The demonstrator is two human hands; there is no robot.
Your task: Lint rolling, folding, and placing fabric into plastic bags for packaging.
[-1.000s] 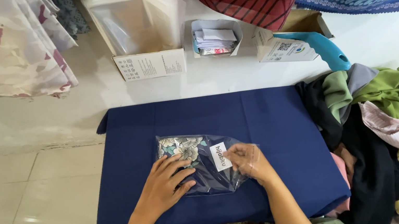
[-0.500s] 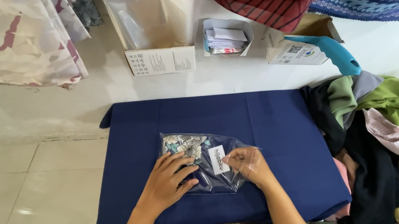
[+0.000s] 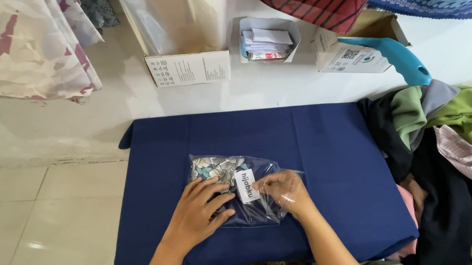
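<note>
Looking down: I see both hands on a clear plastic bag (image 3: 239, 194) that lies on a dark blue cloth (image 3: 320, 151).
Bag: it lies flat near the middle of the cloth, towards my edge of it; a folded floral fabric (image 3: 216, 168) shows through the plastic and a small white label (image 3: 246, 186) sits on top.
Left hand (image 3: 198, 210): it rests palm down on the left half of the bag, fingers spread wide and pointing at the label; it presses flat and grips nothing.
Right hand (image 3: 285, 190): it lies on the right end of the bag, partly under the clear film, fingertips close together just beside the label; I cannot tell whether it pinches the plastic or only presses on it.
Relation: the bag sits under and between both hands, with the label in the gap between them.
Surface: the blue cloth covers a low counter that stands on a pale tiled floor (image 3: 8, 235).
Right side: a heap of clothes (image 3: 469, 147) in green, black, pink and yellow touches the edge of the cloth.
Far side: a white box (image 3: 182, 22), a small tray of cards (image 3: 267, 39) and a blue-handled tool (image 3: 393, 56) stand against the wall, well apart from the hands.
Upper left: a pale patterned fabric (image 3: 5, 48) hangs down.
</note>
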